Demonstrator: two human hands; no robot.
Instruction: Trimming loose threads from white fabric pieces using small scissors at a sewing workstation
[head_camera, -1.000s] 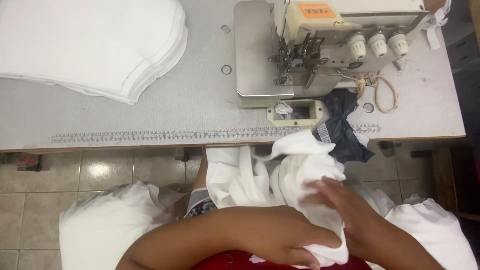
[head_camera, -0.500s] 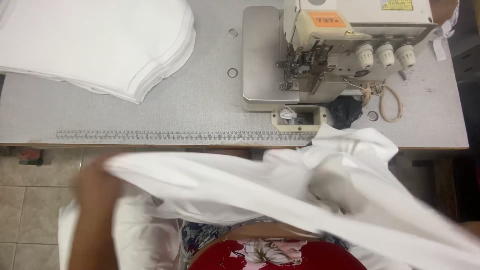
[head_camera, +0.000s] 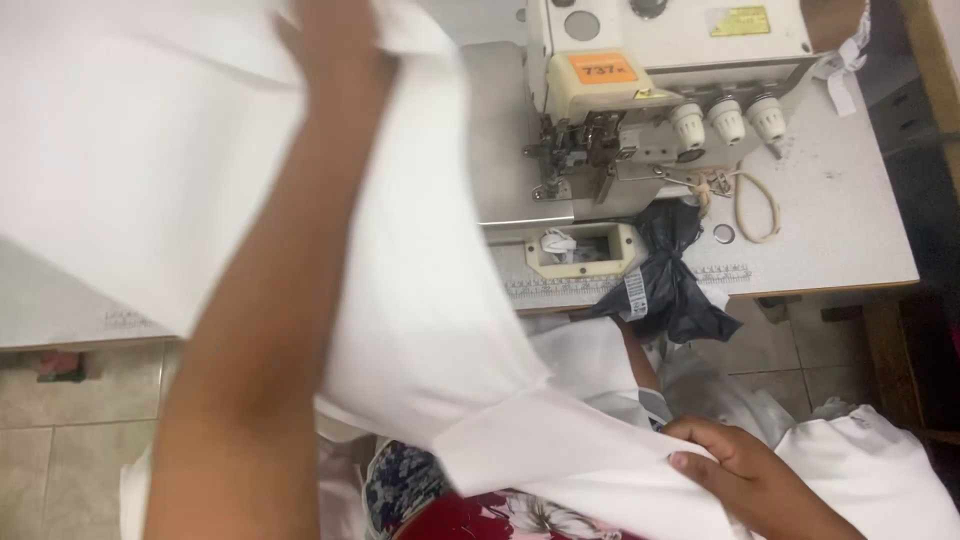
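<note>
A large white fabric piece (head_camera: 150, 150) is stretched across the left and middle of the view. My left hand (head_camera: 335, 45) is raised at the top and grips its upper edge, with my forearm running down the middle. My right hand (head_camera: 735, 470) at the lower right pinches the lower corner of the same fabric. The cloth hangs between both hands above my lap and covers much of the table on the left.
A cream sewing machine (head_camera: 660, 70) stands on the grey table (head_camera: 850, 200) at upper right. A black plastic bag (head_camera: 665, 280) hangs at the table's front edge. More white fabric (head_camera: 870, 480) lies at lower right. Tiled floor (head_camera: 60, 430) shows at lower left.
My left hand has swung up and forward with the white fabric, spreading it over the table. My right hand has dropped to the lower right, still holding the cloth.
</note>
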